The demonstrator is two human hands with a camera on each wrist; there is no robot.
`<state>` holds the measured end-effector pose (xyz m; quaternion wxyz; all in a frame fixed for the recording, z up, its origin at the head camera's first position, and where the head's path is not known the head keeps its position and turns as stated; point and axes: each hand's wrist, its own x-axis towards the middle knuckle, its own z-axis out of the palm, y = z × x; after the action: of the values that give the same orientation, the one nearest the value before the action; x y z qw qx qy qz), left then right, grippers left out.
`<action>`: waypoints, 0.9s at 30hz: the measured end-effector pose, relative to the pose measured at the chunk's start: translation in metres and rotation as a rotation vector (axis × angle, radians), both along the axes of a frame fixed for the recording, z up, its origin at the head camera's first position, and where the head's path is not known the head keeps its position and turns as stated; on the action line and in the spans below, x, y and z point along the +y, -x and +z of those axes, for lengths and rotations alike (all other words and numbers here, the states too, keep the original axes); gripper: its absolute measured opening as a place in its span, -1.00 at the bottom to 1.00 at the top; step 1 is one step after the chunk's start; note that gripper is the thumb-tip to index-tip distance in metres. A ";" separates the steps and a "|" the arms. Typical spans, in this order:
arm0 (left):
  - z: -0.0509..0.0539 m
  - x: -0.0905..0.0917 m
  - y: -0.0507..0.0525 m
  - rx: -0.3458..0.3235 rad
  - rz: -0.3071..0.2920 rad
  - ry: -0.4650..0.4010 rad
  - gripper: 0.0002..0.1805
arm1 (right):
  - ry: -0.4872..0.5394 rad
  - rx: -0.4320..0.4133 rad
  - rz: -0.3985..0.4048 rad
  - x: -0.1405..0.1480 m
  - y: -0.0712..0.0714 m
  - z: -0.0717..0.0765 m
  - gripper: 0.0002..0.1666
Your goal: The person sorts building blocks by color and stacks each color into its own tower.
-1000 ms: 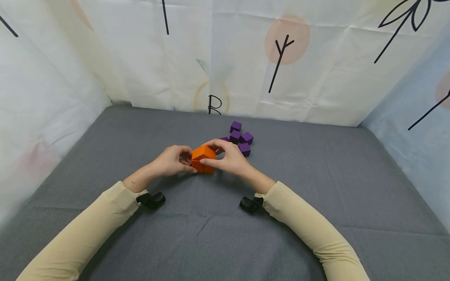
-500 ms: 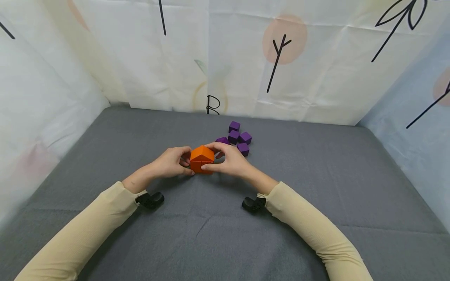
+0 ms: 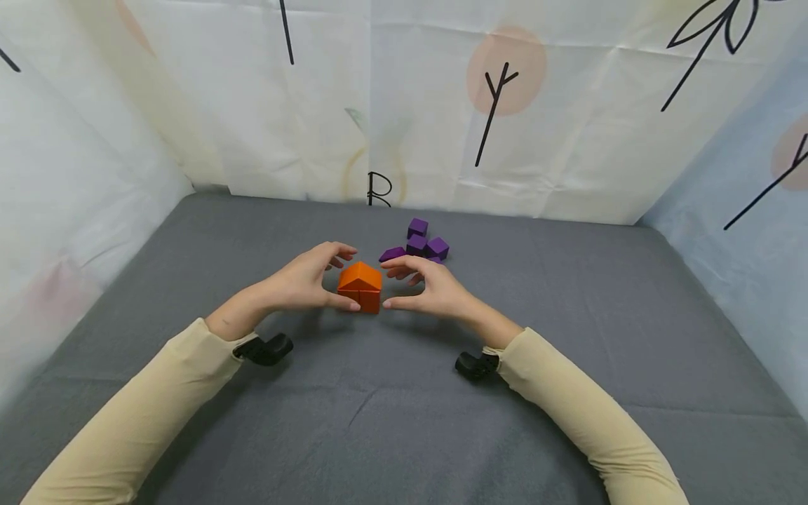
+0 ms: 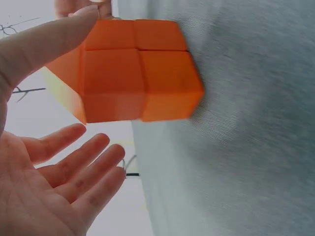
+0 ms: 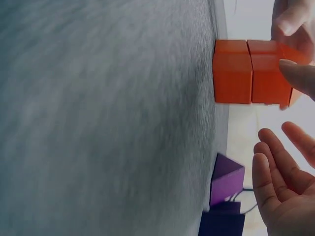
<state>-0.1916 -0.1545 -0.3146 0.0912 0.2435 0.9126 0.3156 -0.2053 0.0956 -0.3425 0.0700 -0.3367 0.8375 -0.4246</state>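
A small house-shaped stack of orange blocks (image 3: 360,287) stands on the grey cloth, a triangular roof block (image 3: 359,275) on top of cube-like blocks (image 4: 115,88). My left hand (image 3: 307,280) is spread at its left side, fingers apart from it. The left thumb overlaps the stack's front in the head view; whether it touches I cannot tell. On the other side my right hand (image 3: 432,286) is held with fingers loosely extended, a small gap between it and the stack. Neither hand grips anything. Behind the right fingers lies a purple triangular block (image 5: 227,181).
Several purple cubes (image 3: 416,245) sit in a loose group behind the right hand, one mostly hidden by it. Grey cloth (image 3: 379,421) covers the tabletop. A patterned white curtain (image 3: 303,126) hangs along the back, with more fabric at both sides.
Both hands have let go of the orange blocks and drawn apart. The roof block, turned askew a second ago, now sits straight on the stack. More of the purple triangular block shows.
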 end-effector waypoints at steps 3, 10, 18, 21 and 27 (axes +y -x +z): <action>0.006 0.004 -0.001 0.015 0.007 -0.004 -0.12 | -0.001 -0.003 -0.012 0.007 -0.001 0.001 -0.30; 0.017 0.020 -0.004 0.056 0.028 -0.010 -0.23 | -0.028 -0.007 -0.073 0.019 -0.001 0.001 -0.30; 0.026 0.039 -0.006 0.095 0.063 0.020 -0.30 | -0.018 0.015 -0.136 0.028 0.001 -0.002 -0.34; 0.030 0.047 -0.007 0.098 0.087 0.011 -0.31 | -0.018 0.021 -0.160 0.031 0.000 -0.002 -0.35; 0.032 0.065 -0.008 0.119 0.137 -0.047 -0.35 | -0.021 0.024 -0.227 0.037 0.002 -0.001 -0.39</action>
<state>-0.1833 -0.0891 -0.2822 0.0094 0.2006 0.9234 0.3272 -0.2072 0.1324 -0.3440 0.0150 -0.2439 0.8754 -0.4171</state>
